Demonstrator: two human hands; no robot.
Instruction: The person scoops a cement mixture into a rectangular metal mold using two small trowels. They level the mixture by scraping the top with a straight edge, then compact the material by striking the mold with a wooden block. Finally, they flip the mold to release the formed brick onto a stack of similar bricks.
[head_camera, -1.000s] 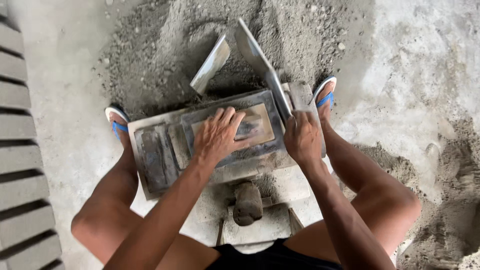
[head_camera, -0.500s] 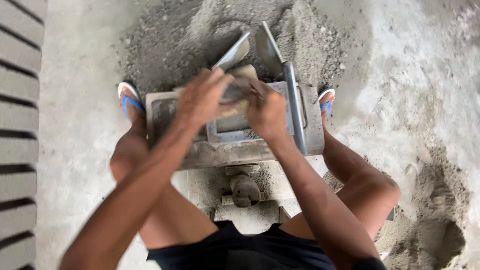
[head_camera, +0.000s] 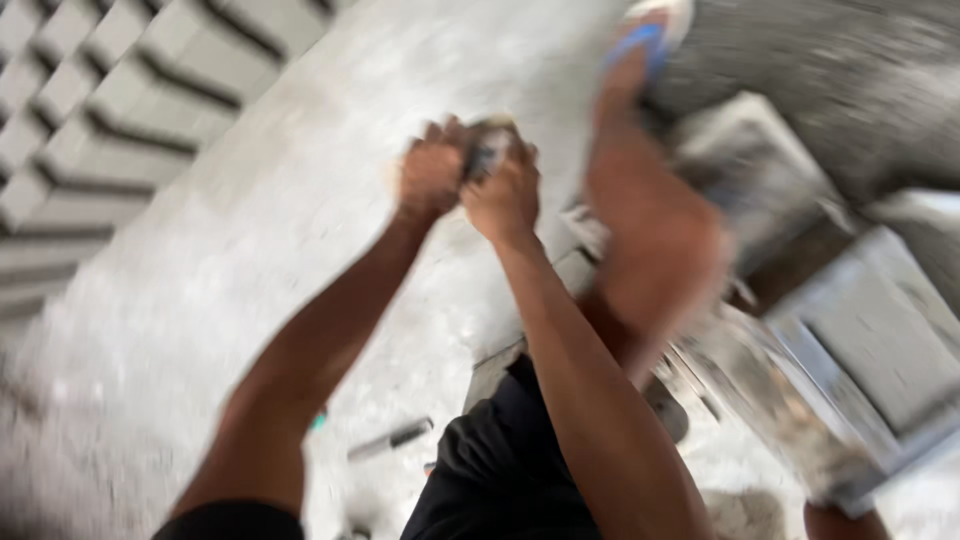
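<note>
The view is blurred by motion. My left hand and my right hand are pressed together out in front of me, above the bare concrete floor. Both are closed around a small grey and tan piece, and only its top shows between the fingers. I cannot tell what kind of piece it is. The grey metal mould box now lies to my right, behind my bent left leg, and neither hand is near it.
Rows of grey cast blocks lie on the floor at the upper left. A blue sandal is on my foot at the top. A short dark rod lies on the floor near my body. Dark sand spreads at the upper right.
Both hands have left the mould box and swung left with a small piece gripped between them. The view has turned left, so the mould sits at the right and the block rows show.
</note>
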